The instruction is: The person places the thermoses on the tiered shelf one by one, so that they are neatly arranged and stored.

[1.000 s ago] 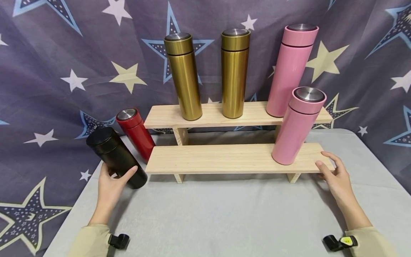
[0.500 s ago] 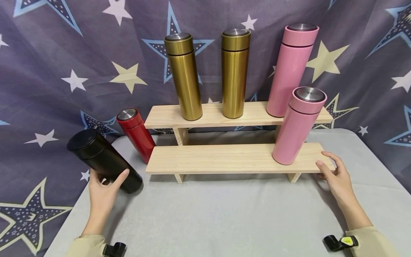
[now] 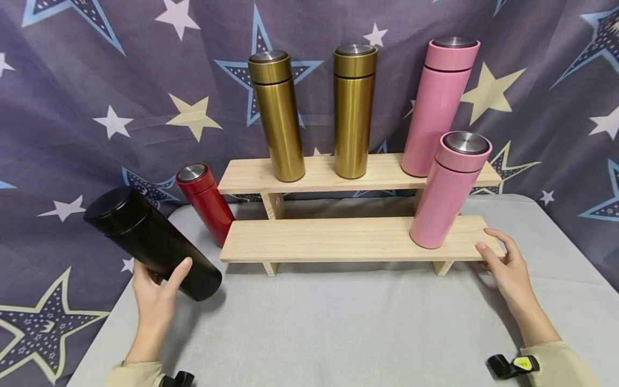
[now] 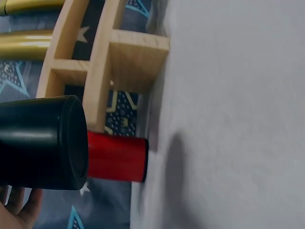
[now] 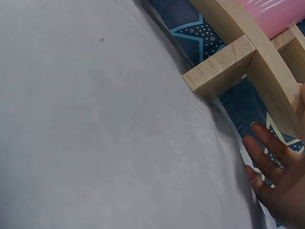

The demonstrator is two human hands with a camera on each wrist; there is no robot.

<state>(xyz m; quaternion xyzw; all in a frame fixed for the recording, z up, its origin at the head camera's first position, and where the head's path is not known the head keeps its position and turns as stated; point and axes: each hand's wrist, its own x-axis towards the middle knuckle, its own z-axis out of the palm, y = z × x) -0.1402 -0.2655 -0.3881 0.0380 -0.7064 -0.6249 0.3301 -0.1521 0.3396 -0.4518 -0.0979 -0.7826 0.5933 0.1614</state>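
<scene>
In the head view my left hand [image 3: 156, 293] holds a black thermos bottle [image 3: 157, 242], thumb on its near side, the other fingers mostly hidden behind it. The bottle leans, lid to the upper left, base raised over the cloth. The left wrist view shows its dark base [image 4: 76, 143] and fingers [image 4: 28, 210] beneath. A red thermos [image 3: 205, 201] stands behind it, beside the stand's left end. My right hand [image 3: 510, 274] grips the right end of the two-tier wooden shelf [image 3: 319, 239], thumb on top; its lower fingers [image 5: 267, 143] extend loosely below the board.
Two gold thermoses [image 3: 278, 118] and a tall pink thermos [image 3: 440, 107] stand on the upper tier. A shorter pink thermos [image 3: 447, 193] is on the lower tier's right part. Grey cloth [image 3: 338, 322] covers the table; a starry curtain [image 3: 58, 140] hangs behind.
My left hand has drawn the black thermos left and nearer, tilting it further and lifting its base; over the last half second its base shifted slightly right. The right hand stays put.
</scene>
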